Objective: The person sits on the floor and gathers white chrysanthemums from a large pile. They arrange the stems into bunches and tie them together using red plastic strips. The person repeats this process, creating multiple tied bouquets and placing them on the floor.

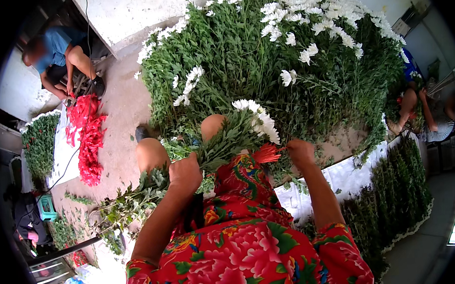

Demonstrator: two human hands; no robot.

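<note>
My left hand (185,174) is closed around a bunch of white chrysanthemums (227,140) lying across my lap. Its blooms point up to the right, and leafy stems come out on the lower left of my fist. A bundle of thin red strips (267,153) rests by my right knee, on red floral cloth (248,179). At its right end, the fingers of my right hand (301,153) pinch what looks like the tip of a red strip. The fingertips are partly hidden.
A large heap of white chrysanthemums (223,53) stands ahead. At left, a person (58,46) bends over red ribbon strips (87,149); another person (434,119) sits at far right. Bunches lie on a white sheet (337,178). A teal stool (46,208) and black cord are at left.
</note>
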